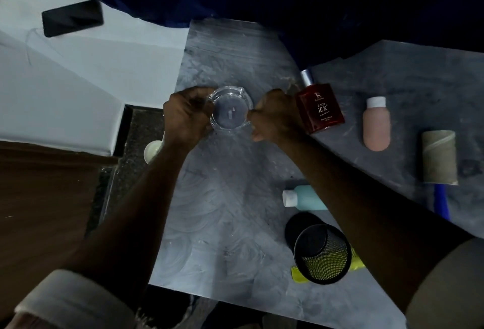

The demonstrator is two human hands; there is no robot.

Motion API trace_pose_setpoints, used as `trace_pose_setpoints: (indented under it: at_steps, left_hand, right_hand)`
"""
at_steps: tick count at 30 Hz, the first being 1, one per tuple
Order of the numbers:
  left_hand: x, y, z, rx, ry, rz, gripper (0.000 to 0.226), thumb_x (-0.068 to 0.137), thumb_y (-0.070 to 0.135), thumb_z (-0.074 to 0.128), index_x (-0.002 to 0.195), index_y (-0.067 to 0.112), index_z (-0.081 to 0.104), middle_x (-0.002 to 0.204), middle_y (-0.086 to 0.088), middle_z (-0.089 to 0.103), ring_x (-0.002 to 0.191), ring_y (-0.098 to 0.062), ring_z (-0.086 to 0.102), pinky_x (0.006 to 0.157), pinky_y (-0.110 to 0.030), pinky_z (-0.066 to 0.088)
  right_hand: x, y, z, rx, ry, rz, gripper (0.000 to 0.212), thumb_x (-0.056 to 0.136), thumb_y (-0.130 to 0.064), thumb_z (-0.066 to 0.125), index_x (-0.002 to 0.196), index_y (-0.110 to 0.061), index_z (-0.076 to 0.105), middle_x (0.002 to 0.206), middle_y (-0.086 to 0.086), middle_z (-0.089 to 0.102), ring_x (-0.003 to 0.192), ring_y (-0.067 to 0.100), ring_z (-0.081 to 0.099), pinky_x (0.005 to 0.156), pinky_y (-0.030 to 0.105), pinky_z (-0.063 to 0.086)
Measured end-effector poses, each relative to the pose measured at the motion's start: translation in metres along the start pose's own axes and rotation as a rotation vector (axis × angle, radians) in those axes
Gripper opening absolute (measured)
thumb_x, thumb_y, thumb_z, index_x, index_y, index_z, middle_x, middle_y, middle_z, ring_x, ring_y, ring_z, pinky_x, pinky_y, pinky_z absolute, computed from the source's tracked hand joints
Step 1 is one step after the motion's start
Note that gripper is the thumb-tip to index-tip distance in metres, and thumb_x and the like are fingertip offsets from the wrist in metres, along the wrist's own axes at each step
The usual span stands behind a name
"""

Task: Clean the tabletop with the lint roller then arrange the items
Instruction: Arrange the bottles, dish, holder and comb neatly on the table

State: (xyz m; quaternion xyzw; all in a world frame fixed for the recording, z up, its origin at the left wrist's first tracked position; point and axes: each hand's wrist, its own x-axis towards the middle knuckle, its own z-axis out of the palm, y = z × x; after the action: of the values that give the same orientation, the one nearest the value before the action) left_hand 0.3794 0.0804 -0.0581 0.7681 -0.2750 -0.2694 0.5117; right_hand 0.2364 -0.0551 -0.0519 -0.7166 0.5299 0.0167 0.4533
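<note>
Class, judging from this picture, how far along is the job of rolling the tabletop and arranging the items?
Rolling looks done: the lint roller lies unheld on the tabletop. In hand: the left hand and right hand both grip the glass ashtray. Likely left: the teal bottle lies on its side, and the perfume bottle, pink bottle and mesh cup sit scattered.

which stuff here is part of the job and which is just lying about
Job: clear glass ashtray, gripped by left hand and right hand; red square perfume bottle; pink plastic bottle; teal plastic bottle; black mesh cup; grey lint roller.
Lying about: black phone; white round object.
</note>
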Motion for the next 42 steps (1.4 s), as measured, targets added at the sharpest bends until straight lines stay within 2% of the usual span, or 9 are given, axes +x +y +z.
trace_pose_setpoints:
  at_steps: [7, 11, 14, 18, 25, 31, 36, 39, 42]
  left_hand:
    - [0.005, -0.002, -0.003, 0.095, -0.007, 0.030, 0.025, 0.087, 0.020, 0.074, 0.110, 0.022, 0.083, 0.105, 0.000, 0.083, 0.099, -0.023, 0.080, 0.089, -0.058, 0.063]
    - [0.002, 0.019, -0.002, 0.133, 0.066, -0.020, 0.042, 0.079, 0.019, 0.078, 0.121, 0.019, 0.078, 0.115, 0.005, 0.080, 0.105, -0.012, 0.077, 0.099, -0.045, 0.062]
    - [-0.016, 0.060, 0.016, 0.161, 0.130, 0.086, 0.035, 0.086, 0.020, 0.074, 0.121, 0.021, 0.075, 0.113, 0.008, 0.079, 0.089, -0.003, 0.072, 0.084, -0.025, 0.061]
    - [-0.058, 0.096, 0.084, -0.193, -0.196, -0.113, 0.029, 0.091, 0.005, 0.071, 0.119, 0.013, 0.071, 0.109, -0.004, 0.076, 0.079, -0.010, 0.070, 0.060, -0.029, 0.062]
    - [-0.057, 0.094, 0.159, -0.288, -0.230, -0.430, 0.032, 0.089, 0.026, 0.073, 0.117, 0.011, 0.071, 0.111, -0.014, 0.077, 0.090, -0.023, 0.077, 0.076, -0.044, 0.068]
    - [-0.071, 0.095, 0.159, -0.312, -0.208, -0.439, 0.048, 0.084, 0.028, 0.065, 0.129, 0.013, 0.070, 0.113, -0.010, 0.078, 0.093, -0.021, 0.078, 0.076, -0.043, 0.068]
    - [-0.110, 0.087, 0.137, -0.319, -0.176, -0.265, 0.054, 0.089, 0.010, 0.059, 0.144, 0.015, 0.061, 0.128, 0.003, 0.073, 0.112, -0.018, 0.073, 0.093, -0.044, 0.064]
    - [-0.117, 0.076, 0.120, -0.315, -0.122, -0.203, 0.057, 0.090, 0.003, 0.061, 0.144, 0.023, 0.060, 0.133, 0.015, 0.070, 0.113, -0.013, 0.069, 0.086, -0.042, 0.063]
    - [-0.108, 0.070, 0.102, -0.287, -0.060, -0.135, 0.064, 0.093, -0.015, 0.057, 0.144, 0.025, 0.058, 0.138, 0.016, 0.067, 0.118, -0.013, 0.069, 0.091, -0.041, 0.062]
  right_hand:
    - [-0.004, 0.002, 0.005, 0.065, -0.007, 0.022, 0.038, 0.059, -0.037, 0.069, 0.085, -0.010, 0.069, 0.074, 0.014, 0.075, 0.063, 0.033, 0.075, 0.058, 0.048, 0.064]
    - [-0.026, -0.004, -0.025, -0.049, -0.032, -0.069, 0.040, 0.080, -0.045, 0.064, 0.087, -0.006, 0.071, 0.083, 0.016, 0.075, 0.072, 0.031, 0.075, 0.068, 0.045, 0.065]
    - [-0.039, 0.002, -0.074, -0.372, 0.276, -0.247, 0.045, 0.090, -0.050, 0.049, 0.093, -0.011, 0.071, 0.093, 0.012, 0.072, 0.086, 0.030, 0.068, 0.079, 0.038, 0.055]
    - [-0.032, 0.029, -0.126, -0.406, 0.407, -0.163, 0.042, 0.088, -0.047, 0.061, 0.109, -0.011, 0.068, 0.110, 0.014, 0.069, 0.097, 0.032, 0.068, 0.084, 0.037, 0.054]
    - [-0.009, 0.062, -0.137, -0.284, 0.147, -0.011, 0.068, 0.069, -0.068, 0.064, 0.111, -0.014, 0.068, 0.108, 0.012, 0.073, 0.099, 0.032, 0.071, 0.087, 0.047, 0.060]
    - [-0.029, 0.085, -0.140, -0.059, 0.003, -0.010, 0.036, 0.085, -0.032, 0.075, 0.110, -0.006, 0.070, 0.100, 0.019, 0.074, 0.090, 0.039, 0.073, 0.083, 0.052, 0.061]
    - [-0.061, 0.099, -0.130, 0.068, 0.088, -0.147, 0.026, 0.082, -0.019, 0.082, 0.103, -0.016, 0.067, 0.097, 0.007, 0.073, 0.073, 0.003, 0.071, 0.068, 0.023, 0.061]
    - [-0.067, 0.084, -0.115, 0.033, 0.141, -0.259, 0.029, 0.085, -0.021, 0.080, 0.109, -0.021, 0.064, 0.107, 0.003, 0.068, 0.079, 0.008, 0.070, 0.070, 0.025, 0.059]
    - [-0.064, 0.068, -0.098, -0.010, 0.168, -0.330, 0.040, 0.083, -0.028, 0.081, 0.117, -0.015, 0.064, 0.116, 0.000, 0.061, 0.087, 0.010, 0.065, 0.069, 0.004, 0.045]
